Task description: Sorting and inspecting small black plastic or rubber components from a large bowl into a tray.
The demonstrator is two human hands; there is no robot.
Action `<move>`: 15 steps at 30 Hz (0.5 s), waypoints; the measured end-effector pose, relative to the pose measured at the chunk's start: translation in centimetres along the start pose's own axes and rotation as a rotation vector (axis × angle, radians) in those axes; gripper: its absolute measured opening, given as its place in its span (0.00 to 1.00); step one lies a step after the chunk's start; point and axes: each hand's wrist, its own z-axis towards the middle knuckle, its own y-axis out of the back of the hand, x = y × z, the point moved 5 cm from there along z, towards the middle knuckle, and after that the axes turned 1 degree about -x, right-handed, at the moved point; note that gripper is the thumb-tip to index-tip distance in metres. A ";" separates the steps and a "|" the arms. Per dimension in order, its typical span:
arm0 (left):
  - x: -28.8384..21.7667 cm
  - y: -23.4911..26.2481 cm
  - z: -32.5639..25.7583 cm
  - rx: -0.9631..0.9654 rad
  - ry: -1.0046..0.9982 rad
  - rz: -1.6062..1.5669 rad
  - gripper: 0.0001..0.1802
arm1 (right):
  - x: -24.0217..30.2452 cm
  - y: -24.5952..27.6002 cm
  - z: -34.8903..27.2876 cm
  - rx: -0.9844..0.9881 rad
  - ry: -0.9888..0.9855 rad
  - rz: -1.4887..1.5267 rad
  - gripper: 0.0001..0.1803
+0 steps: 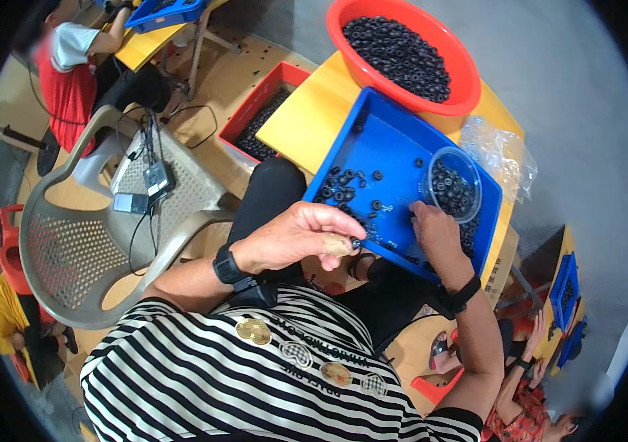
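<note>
My left hand is above the near left edge of a blue tray. Its thumb and fingers pinch a small black part, and a tan wrap covers one digit. Inside the tray, my right hand is closed beside a clear round tub of black ring-shaped parts. Whatever its fingertips hold is hidden. Several loose black parts lie scattered on the tray's left side, and more are heaped by the right wall.
Behind the tray, a red basin full of black parts sits on the yellow table. Crumpled clear plastic lies at the right. A red crate is on the floor. A grey chair holds cables and devices. Other people work around.
</note>
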 end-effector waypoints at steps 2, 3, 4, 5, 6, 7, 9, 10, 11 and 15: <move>-0.1 0.1 -0.3 -0.026 -0.008 -0.013 0.14 | 0.4 -0.4 0.2 -0.016 0.011 -0.036 0.08; -0.3 0.2 -0.3 -0.037 -0.014 -0.016 0.14 | 0.4 -0.4 0.2 0.008 -0.012 -0.052 0.08; -0.4 0.2 -0.4 -0.046 -0.002 -0.021 0.14 | 0.5 -0.4 0.1 0.032 -0.037 -0.068 0.07; -0.5 0.1 -0.5 -0.053 0.010 -0.026 0.15 | 0.6 -0.4 0.0 0.033 -0.028 -0.069 0.07; -0.6 0.1 -0.6 -0.059 0.006 -0.027 0.15 | 0.8 -0.1 -0.3 -0.008 -0.025 -0.034 0.07; -0.7 0.0 -0.6 -0.049 0.001 -0.022 0.15 | 1.0 0.3 -0.5 -0.050 -0.024 0.002 0.06; -0.8 0.0 -0.7 -0.043 -0.006 -0.018 0.15 | 1.9 1.4 -1.1 -0.083 -0.005 0.204 0.06; -0.8 0.0 -0.7 -0.029 -0.007 -0.023 0.16 | 2.5 2.3 -1.3 -0.115 0.013 0.408 0.06; -0.8 0.0 -0.8 -0.014 -0.008 -0.028 0.17 | 3.3 3.1 -1.6 -0.113 0.019 0.409 0.06; -0.6 -0.2 -0.4 0.009 -0.026 -0.028 0.17 | 5.4 5.4 -3.3 0.003 -0.169 1.131 0.08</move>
